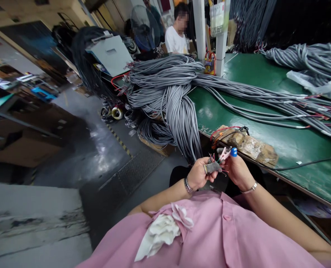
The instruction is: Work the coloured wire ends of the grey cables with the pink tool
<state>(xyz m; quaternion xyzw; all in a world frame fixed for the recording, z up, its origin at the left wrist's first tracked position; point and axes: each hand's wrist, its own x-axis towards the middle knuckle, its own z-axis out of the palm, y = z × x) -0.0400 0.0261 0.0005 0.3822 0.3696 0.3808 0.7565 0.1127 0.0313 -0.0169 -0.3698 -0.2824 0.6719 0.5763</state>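
Green bench top (pixel 218 111): stretches beyond and to the right of my landmark, the brown wooden block (pixel 250 149).
Grey cable bundle (pixel 179 108): beyond the block and left of it, drooping over the bench edge; a bump could let its weight drag more down.
Right hand (pixel 239 171): just in front of the block, fingers curled, seemingly closed on the pink clip, though how tightly I cannot tell.
Left hand (pixel 200 175): left of the block, thumb pressed down on fingers, pinching the coloured wires.
Pink clip (pixel 224 154): off the block's near left end; a slip there could nick a conductor or catch my skin.
Blue finger cap (pixel 234 152): near the clip; if loose, it could spoil my grip.
Coloured wires (pixel 212 158): left of the block, splayed; a loose pinch could mix up strands.
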